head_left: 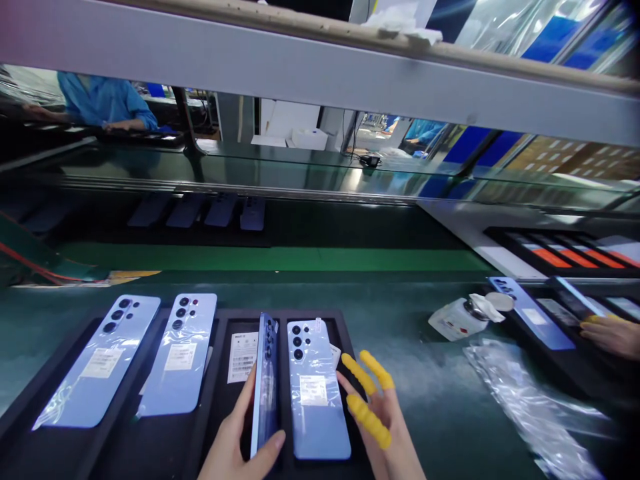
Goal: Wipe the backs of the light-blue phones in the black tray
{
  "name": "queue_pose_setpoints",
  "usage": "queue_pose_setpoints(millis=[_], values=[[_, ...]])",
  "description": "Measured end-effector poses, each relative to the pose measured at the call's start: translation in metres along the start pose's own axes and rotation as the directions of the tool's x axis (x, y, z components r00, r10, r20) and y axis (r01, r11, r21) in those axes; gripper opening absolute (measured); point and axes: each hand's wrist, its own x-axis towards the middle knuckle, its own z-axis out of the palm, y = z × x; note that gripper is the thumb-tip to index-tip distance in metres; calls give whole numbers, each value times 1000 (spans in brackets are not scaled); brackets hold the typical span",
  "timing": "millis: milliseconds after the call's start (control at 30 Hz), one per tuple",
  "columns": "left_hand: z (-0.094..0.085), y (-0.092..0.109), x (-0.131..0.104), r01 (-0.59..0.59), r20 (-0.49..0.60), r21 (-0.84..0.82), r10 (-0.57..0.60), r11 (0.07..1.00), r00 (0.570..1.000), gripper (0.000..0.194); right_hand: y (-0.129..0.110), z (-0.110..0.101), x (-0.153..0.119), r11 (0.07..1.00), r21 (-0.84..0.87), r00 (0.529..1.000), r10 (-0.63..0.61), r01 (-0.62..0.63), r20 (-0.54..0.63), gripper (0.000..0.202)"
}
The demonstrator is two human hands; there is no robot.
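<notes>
My left hand (245, 427) grips a blue phone (266, 387) by its edges, tilted up on its side over a slot of the black tray (230, 317). A white label card (243, 357) shows in that slot. Just right of it, another blue phone (320, 427) lies back up. My right hand (383, 407), with yellow covers on three fingers, is spread beside that phone's right edge and holds nothing. Two more blue phones, one at the far left (107, 333) and one beside it (193, 333), lie back up in the tray with white stickers.
A white bottle (457, 320) stands right of centre, near clear plastic film (530, 400). At the right, a co-worker's hand (613, 337) is by another tray with phones. Several phones (220, 210) lie on the belt behind. A shelf beam (300, 67) crosses above.
</notes>
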Motion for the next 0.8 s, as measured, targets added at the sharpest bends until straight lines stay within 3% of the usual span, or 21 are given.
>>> queue_pose_setpoints(millis=[100, 267, 500, 800], values=[[-1, -2, -1, -124, 125, 74, 114, 989, 986, 76, -1, 12, -2, 1000, 21, 999, 15, -15, 29, 61], [-7, 7, 2, -303, 349, 243, 208, 922, 914, 97, -4, 42, -10, 983, -122, 951, 169, -141, 261, 46], [-11, 8, 2, -361, 378, 296, 238, 885, 895, 83, -2, 37, -9, 983, -139, 945, 159, -123, 287, 45], [-10, 7, 4, -354, 372, 350, 218, 867, 902, 101, -7, 41, -9, 978, -154, 952, 177, -142, 250, 46]])
